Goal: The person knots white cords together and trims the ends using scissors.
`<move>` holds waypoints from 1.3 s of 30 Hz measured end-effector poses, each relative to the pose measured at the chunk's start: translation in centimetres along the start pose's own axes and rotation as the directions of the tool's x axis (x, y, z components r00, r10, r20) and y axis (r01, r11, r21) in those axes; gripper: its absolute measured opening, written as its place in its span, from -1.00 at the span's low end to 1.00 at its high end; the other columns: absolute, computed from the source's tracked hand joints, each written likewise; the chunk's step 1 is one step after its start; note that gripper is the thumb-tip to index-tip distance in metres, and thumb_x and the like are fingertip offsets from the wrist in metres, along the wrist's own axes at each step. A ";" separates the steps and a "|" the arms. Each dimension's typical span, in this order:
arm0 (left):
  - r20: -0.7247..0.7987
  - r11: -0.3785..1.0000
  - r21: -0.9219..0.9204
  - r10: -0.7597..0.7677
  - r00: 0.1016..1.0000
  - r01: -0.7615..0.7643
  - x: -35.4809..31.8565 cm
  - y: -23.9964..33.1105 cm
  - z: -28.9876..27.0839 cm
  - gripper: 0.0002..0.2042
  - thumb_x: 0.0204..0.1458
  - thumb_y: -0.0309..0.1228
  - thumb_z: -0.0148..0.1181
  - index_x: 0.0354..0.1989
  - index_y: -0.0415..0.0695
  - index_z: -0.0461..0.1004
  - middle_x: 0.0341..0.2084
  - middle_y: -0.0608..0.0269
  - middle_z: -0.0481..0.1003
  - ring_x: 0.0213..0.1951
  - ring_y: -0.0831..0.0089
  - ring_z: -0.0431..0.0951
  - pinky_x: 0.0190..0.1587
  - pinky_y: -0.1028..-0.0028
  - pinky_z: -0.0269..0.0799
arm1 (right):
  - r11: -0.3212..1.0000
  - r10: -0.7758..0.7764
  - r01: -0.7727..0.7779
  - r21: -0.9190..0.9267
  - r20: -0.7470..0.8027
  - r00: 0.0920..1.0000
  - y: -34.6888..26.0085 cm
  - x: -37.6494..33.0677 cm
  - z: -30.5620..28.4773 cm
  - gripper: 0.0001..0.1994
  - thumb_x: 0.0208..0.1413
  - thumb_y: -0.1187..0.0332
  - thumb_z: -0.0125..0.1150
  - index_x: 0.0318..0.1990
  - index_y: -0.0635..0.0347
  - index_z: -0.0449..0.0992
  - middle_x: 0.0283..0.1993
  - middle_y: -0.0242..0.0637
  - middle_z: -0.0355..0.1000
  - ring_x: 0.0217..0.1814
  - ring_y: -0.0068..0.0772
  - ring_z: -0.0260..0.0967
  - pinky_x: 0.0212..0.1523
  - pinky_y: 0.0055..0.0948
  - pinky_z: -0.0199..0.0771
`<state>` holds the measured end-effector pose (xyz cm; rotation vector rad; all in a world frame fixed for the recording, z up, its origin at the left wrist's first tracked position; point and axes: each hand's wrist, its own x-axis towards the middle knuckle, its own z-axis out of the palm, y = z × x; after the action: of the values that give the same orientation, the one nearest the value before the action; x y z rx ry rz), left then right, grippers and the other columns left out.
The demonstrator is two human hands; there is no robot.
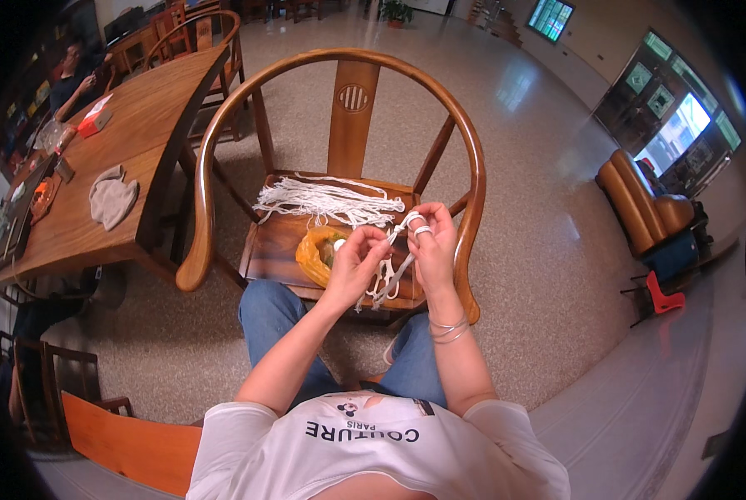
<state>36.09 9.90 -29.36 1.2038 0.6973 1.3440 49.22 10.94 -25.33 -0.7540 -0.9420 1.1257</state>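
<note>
Both of my hands work close together over the seat of a wooden armchair (277, 265). My left hand (359, 265) pinches a white cord (385, 292), fingertips pressed together. Just right of it, my right hand (436, 254) is closed on the same cord, with a loop of it wound round the fingers. Loose ends and loops dangle below both hands. Behind them on the seat lies a bundle of white cords (327, 201), spread sideways. An orange-yellow plastic bag (310, 257) sits open beside my left hand, its contents partly hidden.
The chair's curved armrest (478, 179) rings the seat. At left stands a long wooden table (152, 108) with a beige cloth (113, 198) and a red tissue box (95, 122). A person (75, 82) sits beyond it. A brown leather sofa (640, 200) stands far right.
</note>
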 end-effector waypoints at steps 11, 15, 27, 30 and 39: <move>0.009 0.999 0.024 -0.048 0.999 0.048 0.2 -1.2 -0.6 -0.90 0.11 -0.45 0.10 -0.36 -0.22 0.41 -0.49 0.43 0.44 -0.41 0.71 0.41 -0.29 0.66 0.35 | 0.999 -0.032 0.032 -0.041 0.005 0.999 -0.1 0.1 0.0 -0.88 0.04 0.64 -0.01 -0.28 0.24 0.30 -0.40 -0.44 0.27 -0.59 -0.81 0.05 -0.66 -0.76 0.01; -0.011 0.991 0.122 -0.047 0.999 0.048 0.0 -1.0 -0.9 -0.89 0.10 -0.43 0.13 -0.38 -0.22 0.42 -0.51 0.44 0.44 -0.43 0.72 0.41 -0.30 0.67 0.35 | 1.000 -0.021 0.021 -0.017 -0.008 1.000 0.0 -0.1 0.1 -0.88 0.04 0.63 -0.02 -0.28 0.23 0.30 -0.42 -0.45 0.25 -0.60 -0.82 0.03 -0.66 -0.77 -0.02; -0.104 0.928 0.371 0.061 0.993 -0.018 -0.4 0.8 -0.2 -0.86 0.02 -0.44 0.18 -0.37 -0.28 0.53 -0.56 0.29 0.51 -0.48 0.65 0.44 -0.43 0.59 0.36 | 0.996 -0.030 0.030 -0.081 -0.002 1.000 -0.6 0.0 -0.1 -0.88 0.06 0.62 -0.03 -0.25 0.23 0.35 -0.36 -0.45 0.31 -0.55 -0.83 0.09 -0.63 -0.78 0.03; -0.037 0.856 0.489 0.211 0.977 -0.167 -0.6 1.2 -0.2 -0.87 0.03 -0.45 0.17 -0.38 -0.29 0.51 -0.54 0.25 0.51 -0.47 0.63 0.45 -0.42 0.57 0.36 | 0.999 -0.037 0.036 -0.041 -0.029 0.999 -0.4 0.0 -0.3 -0.89 0.07 0.61 -0.02 -0.25 0.24 0.36 -0.38 -0.46 0.31 -0.55 -0.83 0.08 -0.63 -0.78 0.03; -0.086 0.989 0.139 0.066 0.994 -0.054 -0.4 0.1 -0.1 -0.87 0.06 -0.46 0.13 -0.31 -0.29 0.48 -0.49 0.26 0.49 -0.38 0.59 0.48 -0.32 0.58 0.38 | 0.996 -0.019 0.022 -0.091 0.043 0.999 -1.2 0.1 0.2 -0.88 0.06 0.63 -0.03 -0.25 0.26 0.35 -0.35 -0.43 0.32 -0.52 -0.83 0.09 -0.62 -0.78 0.03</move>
<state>35.89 9.53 -29.40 1.2874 0.8346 1.4265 49.55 10.77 -24.20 -0.7959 -1.0401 1.0897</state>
